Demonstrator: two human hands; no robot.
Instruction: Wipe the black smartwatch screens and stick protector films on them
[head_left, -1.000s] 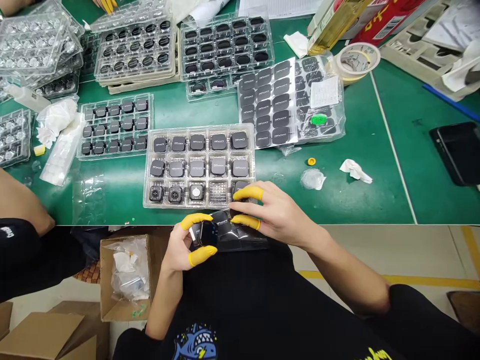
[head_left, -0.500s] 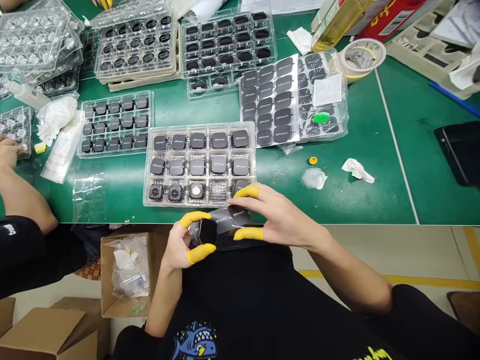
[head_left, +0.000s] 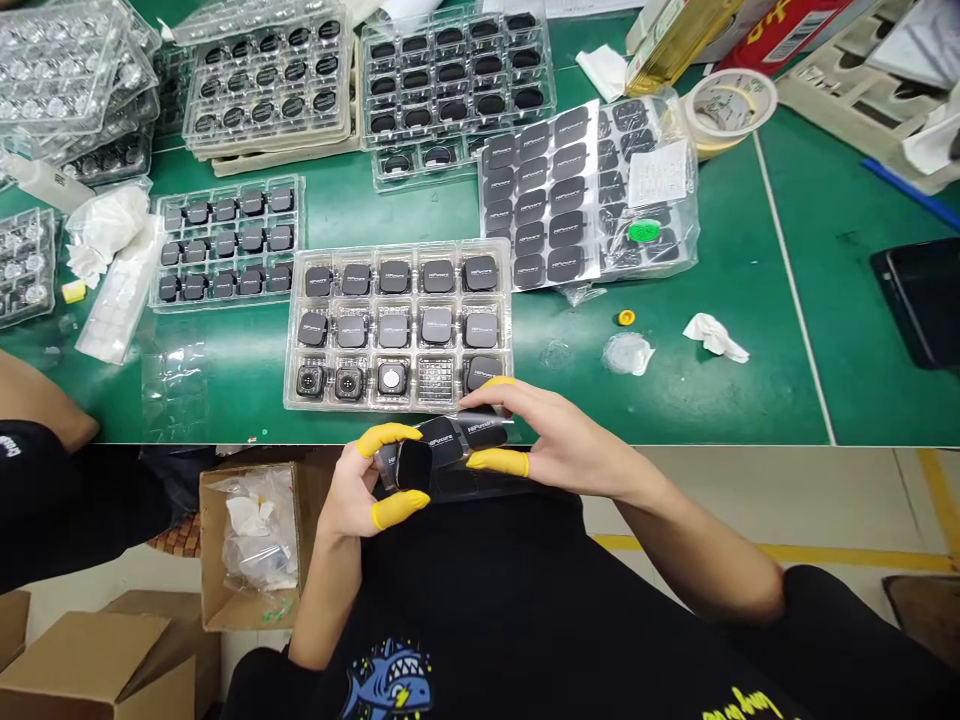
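At the table's front edge, my left hand (head_left: pixel 369 483) wears yellow finger cots on its thumb and a finger. They grip a black square watch body (head_left: pixel 413 466) by opposite edges, its dark glassy face up. Behind the watch body lies a strip of dark, film-covered stickers (head_left: pixel 442 440) printed "HiFuture". My right hand (head_left: pixel 559 440), also in yellow finger cots, holds the strip's right part, thumb below and finger above. Just beyond my hands is a clear tray (head_left: pixel 401 408) of watch bodies, most with dark labelled covers. Its front row shows bare backs, a white round back and a vacant pocket.
Further sticker sheets (head_left: pixel 546 200) lie behind the tray, beside a tape roll (head_left: pixel 731 105). Other part trays (head_left: pixel 225 298) stand to the left and back. Wipes (head_left: pixel 715 338) and a dark phone-like object (head_left: pixel 921 300) are on the right. A co-worker's arm (head_left: pixel 41 405) rests at left.
My left hand keeps its grip on the watch body. My right hand has shifted slightly, and the sticker strip shows more plainly. The co-worker's hand has left the tray at far left.
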